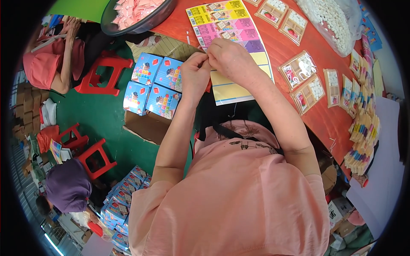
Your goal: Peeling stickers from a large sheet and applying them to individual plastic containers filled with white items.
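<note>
My left hand [196, 74] and my right hand [230, 59] meet fingertip to fingertip above a label sheet [260, 57]. Both are closed in a pinch, and whatever lies between the fingers is too small or hidden to make out. Yellow and pink printed labels fill the sheet's far part; its near part shows plain pale yellow bands. Just left of my left hand, blue printed boxes [164, 104] stand in an open cardboard carton [145, 130]. Right of my right forearm lie shallow wooden trays [297, 70] with white pieces and small red-printed parts in their compartments.
A dark basin [168, 13] of pink packets stands at the far left of the red table [322, 134]. A clear bag [333, 25] of white pieces and stacked wooden trays [363, 132] line the right. Red stools [104, 74], more blue boxes and two people are at left.
</note>
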A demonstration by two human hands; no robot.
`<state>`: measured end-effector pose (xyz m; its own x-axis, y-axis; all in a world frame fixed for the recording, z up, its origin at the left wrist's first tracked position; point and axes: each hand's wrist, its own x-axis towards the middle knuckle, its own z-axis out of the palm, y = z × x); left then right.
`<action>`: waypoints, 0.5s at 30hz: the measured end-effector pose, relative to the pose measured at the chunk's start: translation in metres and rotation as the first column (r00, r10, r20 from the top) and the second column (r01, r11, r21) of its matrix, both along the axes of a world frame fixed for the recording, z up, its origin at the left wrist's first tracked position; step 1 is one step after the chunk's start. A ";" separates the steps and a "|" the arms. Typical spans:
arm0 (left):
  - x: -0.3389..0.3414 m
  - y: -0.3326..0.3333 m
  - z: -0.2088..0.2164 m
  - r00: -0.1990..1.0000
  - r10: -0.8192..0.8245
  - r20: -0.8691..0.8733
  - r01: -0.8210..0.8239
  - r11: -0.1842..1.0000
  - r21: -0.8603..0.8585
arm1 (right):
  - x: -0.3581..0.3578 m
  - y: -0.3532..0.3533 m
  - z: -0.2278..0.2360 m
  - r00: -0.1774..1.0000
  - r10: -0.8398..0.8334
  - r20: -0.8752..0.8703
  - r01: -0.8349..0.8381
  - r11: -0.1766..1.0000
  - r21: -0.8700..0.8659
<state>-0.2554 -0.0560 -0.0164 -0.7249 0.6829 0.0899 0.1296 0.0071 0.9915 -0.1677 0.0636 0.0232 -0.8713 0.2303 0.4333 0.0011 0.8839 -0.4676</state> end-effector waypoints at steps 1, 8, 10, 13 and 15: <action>0.000 0.000 -0.001 0.999 0.007 0.044 -0.007 1.000 0.000 | 0.000 -0.001 -0.002 1.000 -0.007 -0.022 0.007 1.000 -0.012; 0.007 0.000 0.004 0.906 0.064 0.418 -0.034 0.996 -0.081 | 0.002 0.015 -0.011 0.997 -0.038 -0.072 0.015 0.957 -0.290; 0.004 0.000 -0.001 0.920 0.068 0.385 -0.042 0.996 -0.076 | 0.003 0.015 -0.009 0.997 0.029 -0.070 -0.044 0.974 -0.221; 0.003 -0.001 0.000 0.985 0.046 0.165 -0.031 0.995 -0.090 | 0.005 0.012 -0.005 0.996 0.083 -0.013 -0.084 0.992 -0.091; 0.002 0.000 0.004 0.999 0.023 -0.034 -0.026 0.993 -0.111 | 0.004 0.007 0.003 0.996 0.078 0.032 -0.077 0.997 -0.030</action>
